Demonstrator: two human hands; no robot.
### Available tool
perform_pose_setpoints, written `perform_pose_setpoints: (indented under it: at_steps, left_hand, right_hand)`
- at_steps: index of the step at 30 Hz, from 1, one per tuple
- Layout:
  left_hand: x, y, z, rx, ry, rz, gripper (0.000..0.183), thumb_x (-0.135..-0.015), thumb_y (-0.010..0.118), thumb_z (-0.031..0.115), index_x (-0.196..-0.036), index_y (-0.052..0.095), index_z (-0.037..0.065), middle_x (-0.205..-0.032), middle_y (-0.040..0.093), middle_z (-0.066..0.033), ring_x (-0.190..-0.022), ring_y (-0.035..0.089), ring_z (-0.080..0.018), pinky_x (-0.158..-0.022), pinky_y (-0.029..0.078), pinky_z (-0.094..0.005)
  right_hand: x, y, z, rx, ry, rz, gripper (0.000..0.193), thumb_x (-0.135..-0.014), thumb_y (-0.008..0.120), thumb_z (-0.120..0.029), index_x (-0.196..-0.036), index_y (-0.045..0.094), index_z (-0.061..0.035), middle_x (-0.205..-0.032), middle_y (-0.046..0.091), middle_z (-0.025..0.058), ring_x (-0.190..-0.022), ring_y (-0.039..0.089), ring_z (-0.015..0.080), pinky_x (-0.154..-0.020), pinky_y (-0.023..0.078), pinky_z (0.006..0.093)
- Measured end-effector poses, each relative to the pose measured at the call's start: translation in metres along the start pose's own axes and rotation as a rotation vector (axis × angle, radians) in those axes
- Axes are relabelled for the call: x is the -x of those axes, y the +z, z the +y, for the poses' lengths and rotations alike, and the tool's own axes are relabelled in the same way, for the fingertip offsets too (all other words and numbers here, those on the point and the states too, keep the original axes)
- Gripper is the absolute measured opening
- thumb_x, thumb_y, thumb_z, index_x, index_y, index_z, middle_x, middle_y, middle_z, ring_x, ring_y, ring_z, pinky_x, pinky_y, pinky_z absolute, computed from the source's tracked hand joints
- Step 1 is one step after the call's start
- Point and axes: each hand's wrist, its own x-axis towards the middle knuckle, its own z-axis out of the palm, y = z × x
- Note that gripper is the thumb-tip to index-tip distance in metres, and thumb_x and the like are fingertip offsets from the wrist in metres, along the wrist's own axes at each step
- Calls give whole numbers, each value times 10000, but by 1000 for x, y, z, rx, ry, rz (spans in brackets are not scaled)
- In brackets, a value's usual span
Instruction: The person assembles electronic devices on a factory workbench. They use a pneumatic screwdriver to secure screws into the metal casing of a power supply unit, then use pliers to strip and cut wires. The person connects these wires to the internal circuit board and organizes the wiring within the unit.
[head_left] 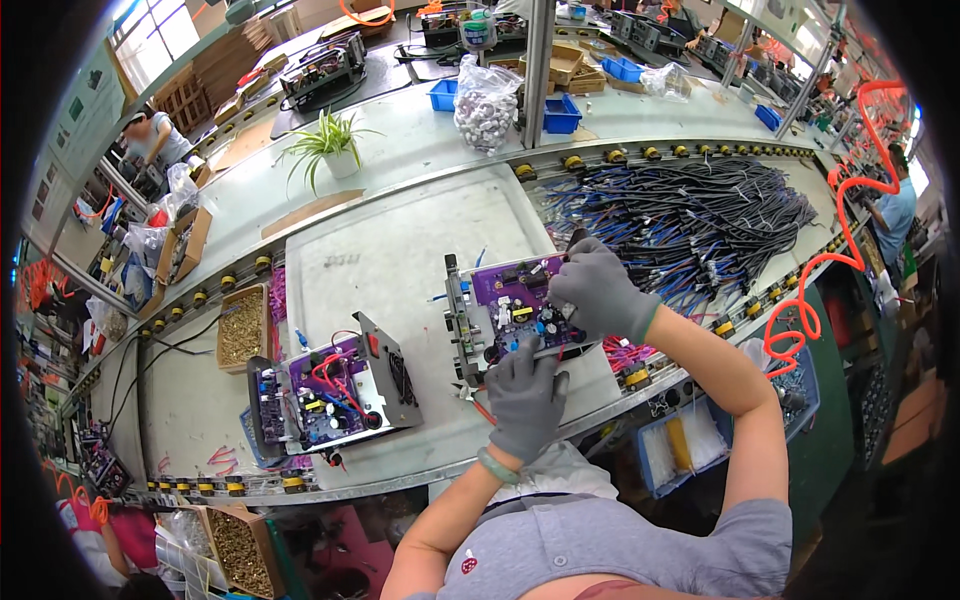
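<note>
An open electronic unit with a purple circuit board and a metal end plate lies on the bench in front of me. My left hand, in a grey glove, touches its near edge with fingers spread. At the board's right side my right hand, gloved alike, is closed with bent fingers. What it grips is hidden; a small dark thing shows just above it. To the left sits a second unit with a purple board, red and blue wires and a black-and-silver panel.
A large heap of black cables lies to the right. A box of small brass-coloured parts stands at the left. A potted plant and a bag of white parts are on the far bench. An orange coiled hose hangs at right.
</note>
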Motion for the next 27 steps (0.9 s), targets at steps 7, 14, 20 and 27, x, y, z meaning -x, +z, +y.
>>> perform_pose_setpoints:
  at_steps: [7, 14, 20, 27]
  left_hand:
    - [3, 7, -1, -89, 19, -6, 306, -734, 714, 258, -1015, 665, 146, -1322, 520, -77, -1094, 495, -271, -876, 358, -438]
    - [7, 1, -1, -96, 37, -49, 275, -738, 662, 182, -1004, 649, 112, -1346, 512, -92, -1090, 495, -274, -873, 359, -428]
    - [1, -17, -3, 99, 82, -54, 190, -788, 619, 125, -966, 630, 60, -1315, 536, -175, -1111, 515, -362, -946, 392, -468]
    - [-11, -50, 5, 142, 74, -89, 123, -800, 678, 138, -840, 626, 35, -1104, 615, -160, -927, 609, -335, -782, 499, -438]
  right_hand:
    - [-4, -3, -4, 20, -27, -90, 134, -589, 687, -90, -699, 657, -159, -707, 616, 34, -747, 620, 236, -916, 440, 382]
    - [-17, -2, -5, 29, -180, -211, 80, -650, 677, -116, -727, 670, -137, -739, 643, 47, -784, 644, 242, -876, 452, 388]
    - [-21, -3, 2, -8, -64, -315, 126, -637, 673, -86, -738, 697, -156, -703, 627, 17, -799, 644, 235, -844, 456, 391]
    - [5, -19, -16, -79, -70, 171, 278, -725, 713, -161, -999, 665, -159, -980, 649, 2, -921, 626, 240, -865, 434, 397]
